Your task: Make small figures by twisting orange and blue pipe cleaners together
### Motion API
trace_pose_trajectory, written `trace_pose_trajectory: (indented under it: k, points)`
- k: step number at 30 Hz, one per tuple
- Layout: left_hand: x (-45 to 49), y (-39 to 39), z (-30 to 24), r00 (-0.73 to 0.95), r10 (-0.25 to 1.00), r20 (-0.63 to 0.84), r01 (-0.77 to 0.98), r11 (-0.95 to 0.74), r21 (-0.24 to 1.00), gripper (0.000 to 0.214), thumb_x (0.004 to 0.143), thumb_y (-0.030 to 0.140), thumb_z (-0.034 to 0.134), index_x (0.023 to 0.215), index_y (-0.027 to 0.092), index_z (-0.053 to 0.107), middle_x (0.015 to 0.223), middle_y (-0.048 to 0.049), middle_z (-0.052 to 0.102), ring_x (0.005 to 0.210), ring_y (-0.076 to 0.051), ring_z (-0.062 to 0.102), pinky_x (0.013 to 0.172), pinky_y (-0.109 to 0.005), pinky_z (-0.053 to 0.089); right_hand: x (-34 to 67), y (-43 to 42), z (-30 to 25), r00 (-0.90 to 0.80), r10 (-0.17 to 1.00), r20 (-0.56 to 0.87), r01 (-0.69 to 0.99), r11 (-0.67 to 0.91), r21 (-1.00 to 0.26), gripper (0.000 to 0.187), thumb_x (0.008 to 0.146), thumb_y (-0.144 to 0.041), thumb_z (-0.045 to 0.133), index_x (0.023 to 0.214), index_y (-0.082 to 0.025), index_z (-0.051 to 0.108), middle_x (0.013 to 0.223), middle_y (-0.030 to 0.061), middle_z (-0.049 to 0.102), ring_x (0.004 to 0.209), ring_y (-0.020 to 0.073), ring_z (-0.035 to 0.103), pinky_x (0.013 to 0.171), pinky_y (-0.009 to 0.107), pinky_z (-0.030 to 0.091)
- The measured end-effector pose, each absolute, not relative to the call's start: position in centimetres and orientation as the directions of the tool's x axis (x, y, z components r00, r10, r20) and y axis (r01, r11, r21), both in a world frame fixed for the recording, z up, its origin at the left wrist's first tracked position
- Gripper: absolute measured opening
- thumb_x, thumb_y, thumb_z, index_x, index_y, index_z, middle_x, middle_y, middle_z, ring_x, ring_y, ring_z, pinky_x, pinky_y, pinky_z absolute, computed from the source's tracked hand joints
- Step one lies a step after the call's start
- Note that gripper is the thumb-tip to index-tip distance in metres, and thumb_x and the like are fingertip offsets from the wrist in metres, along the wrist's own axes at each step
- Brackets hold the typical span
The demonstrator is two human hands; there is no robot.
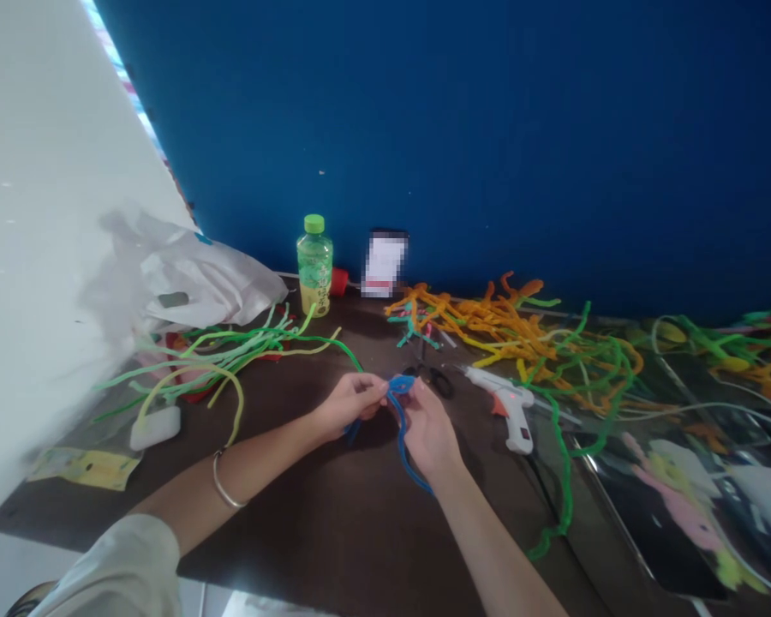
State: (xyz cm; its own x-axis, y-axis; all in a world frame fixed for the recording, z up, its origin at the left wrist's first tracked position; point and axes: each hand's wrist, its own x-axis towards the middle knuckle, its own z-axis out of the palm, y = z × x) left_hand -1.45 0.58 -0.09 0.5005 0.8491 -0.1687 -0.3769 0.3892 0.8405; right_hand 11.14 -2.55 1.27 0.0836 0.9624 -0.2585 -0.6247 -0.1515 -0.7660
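Note:
A blue pipe cleaner (pixel 401 424) is bent into a loop between both hands above the dark brown table (pixel 334 523). My left hand (pixel 352 403) pinches its upper left part, fingers closed. My right hand (pixel 429 428) grips the other side, fingers closed, and the free end of the pipe cleaner trails down past that wrist. A thin silver bangle (pixel 224 484) sits on my left forearm.
A white glue gun (pixel 511 404) and black scissors (pixel 432 377) lie just beyond my hands. Orange and green pipe cleaners (pixel 527 330) are heaped at right, light green ones (pixel 231 351) at left. A green-capped bottle (pixel 314 266), a white plastic bag (pixel 199 278) and a blue wall stand behind.

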Motion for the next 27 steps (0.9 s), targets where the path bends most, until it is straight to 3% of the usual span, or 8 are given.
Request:
trace_pose_trajectory:
  k: [13, 20, 24, 27]
  points:
    - [-1.3, 0.4, -0.2, 0.496, 0.854, -0.158, -0.350, 0.363, 0.863, 0.040, 0.062, 0.048, 0.067, 0.062, 0.010, 0.051, 0.046, 0.0056, 0.042, 0.036, 0.000, 0.028, 0.038, -0.018, 0.017, 11.2, -2.4, 0.5, 0.111, 0.960, -0.258, -0.565, -0.153, -0.811, 0.025, 0.060, -0.041, 0.072, 0.072, -0.020, 0.065, 0.069, -0.0005, 0.065, 0.066, 0.0148, 0.059, 0.068, 0.030, 0.047]
    - [-1.3, 0.3, 0.4, 0.220, 0.975, 0.002, -0.191, 0.042, 0.981, 0.035, 0.069, 0.047, 0.060, 0.074, 0.013, 0.052, 0.056, 0.0030, 0.052, 0.042, -0.003, 0.039, 0.042, -0.018, 0.029, 11.2, -2.4, 1.2, 0.285, 0.958, -0.039, -0.386, 0.077, -0.919, 0.020, 0.072, -0.039, 0.063, 0.077, -0.020, 0.063, 0.074, -0.0007, 0.061, 0.072, 0.0129, 0.054, 0.074, 0.029, 0.042]
    - [-1.4, -0.4, 0.8, 0.214, 0.972, 0.094, -0.040, -0.087, 0.995, 0.029, 0.073, 0.042, 0.057, 0.077, 0.013, 0.054, 0.052, 0.0040, 0.049, 0.045, -0.006, 0.044, 0.046, -0.019, 0.034, 10.9, -2.6, 1.0, 0.238, 0.971, -0.024, -0.377, 0.069, -0.924, 0.016, 0.070, -0.033, 0.065, 0.074, -0.017, 0.065, 0.082, 0.0022, 0.061, 0.082, 0.0144, 0.053, 0.079, 0.029, 0.039]
    - [-1.4, -0.7, 0.9, 0.207, 0.969, 0.137, 0.020, -0.145, 0.989, 0.025, 0.076, 0.039, 0.054, 0.077, 0.014, 0.054, 0.054, 0.0032, 0.051, 0.048, -0.007, 0.046, 0.049, -0.019, 0.036, 10.8, -2.8, 1.0, 0.254, 0.964, -0.080, -0.443, 0.042, -0.895, 0.015, 0.069, -0.032, 0.067, 0.072, -0.017, 0.065, 0.076, 0.0005, 0.061, 0.078, 0.0133, 0.053, 0.077, 0.028, 0.040]
